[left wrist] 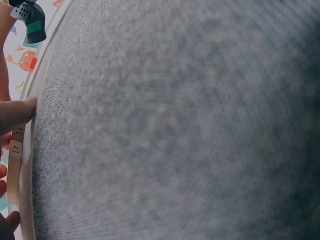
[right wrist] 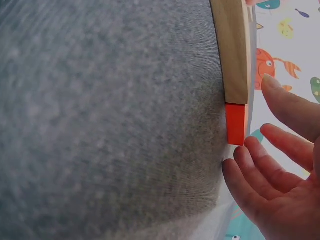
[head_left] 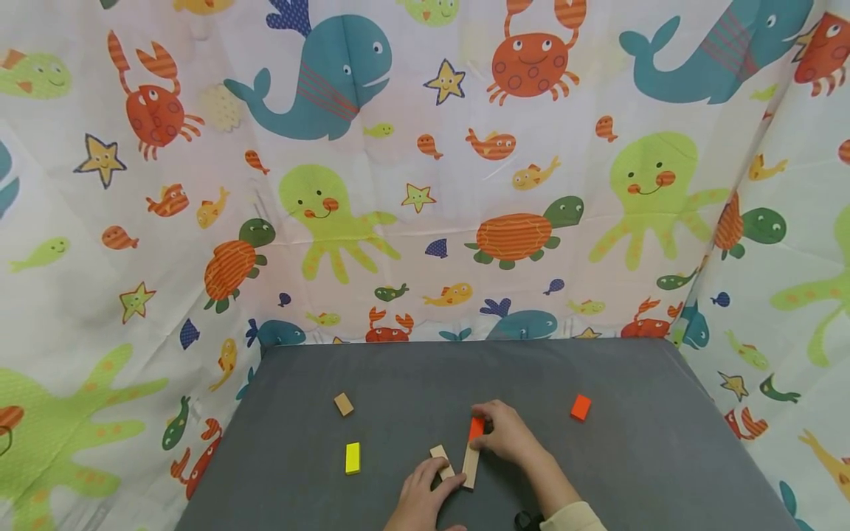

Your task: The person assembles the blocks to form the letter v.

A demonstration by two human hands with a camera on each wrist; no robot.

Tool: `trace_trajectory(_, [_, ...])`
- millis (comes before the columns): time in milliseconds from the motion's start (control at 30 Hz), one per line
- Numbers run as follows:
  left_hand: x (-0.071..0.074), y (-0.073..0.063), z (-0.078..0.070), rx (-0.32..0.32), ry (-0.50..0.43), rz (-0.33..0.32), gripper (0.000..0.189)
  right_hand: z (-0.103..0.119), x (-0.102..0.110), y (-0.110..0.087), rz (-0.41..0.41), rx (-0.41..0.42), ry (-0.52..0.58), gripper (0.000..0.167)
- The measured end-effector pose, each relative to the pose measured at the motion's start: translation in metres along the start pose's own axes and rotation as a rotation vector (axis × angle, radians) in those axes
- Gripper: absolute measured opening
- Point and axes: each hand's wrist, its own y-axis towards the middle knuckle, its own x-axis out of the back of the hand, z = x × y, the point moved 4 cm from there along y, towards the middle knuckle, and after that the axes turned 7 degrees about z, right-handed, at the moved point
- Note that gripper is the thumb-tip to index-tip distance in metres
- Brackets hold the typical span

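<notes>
My left hand point(head_left: 423, 493) holds a short plain wooden block point(head_left: 441, 462) between thumb and fingers, low on the grey table. Numbers show on the end of a wooden block point(left wrist: 14, 170) beside the thumb in the left wrist view. Just right of it lies a long plain wooden block point(head_left: 471, 470), with an orange block point(head_left: 477, 426) end to end at its far end. My right hand point(head_left: 510, 434) has thumb and fingers around the orange block. In the right wrist view the fingertips point(right wrist: 242, 152) sit right at its outer end.
A yellow block point(head_left: 353, 459) and a small wooden block point(head_left: 343, 404) lie to the left on the grey table point(head_left: 292, 428). Another orange block point(head_left: 581, 408) is off to the right. A curtain point(head_left: 412, 243) printed with sea animals hangs behind the table and along its sides.
</notes>
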Motion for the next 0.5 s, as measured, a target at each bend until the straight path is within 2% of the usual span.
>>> trace_trajectory(200, [0.001, 0.000, 0.000, 0.013, -0.015, 0.015, 0.065, 0.005, 0.006, -0.002, -0.035, 0.040, 0.000, 0.060])
trace_trajectory(500, [0.000, -0.001, 0.000, 0.025, -0.014, 0.021, 0.066, 0.009, 0.015, -0.009, -0.106, 0.048, -0.002, 0.049])
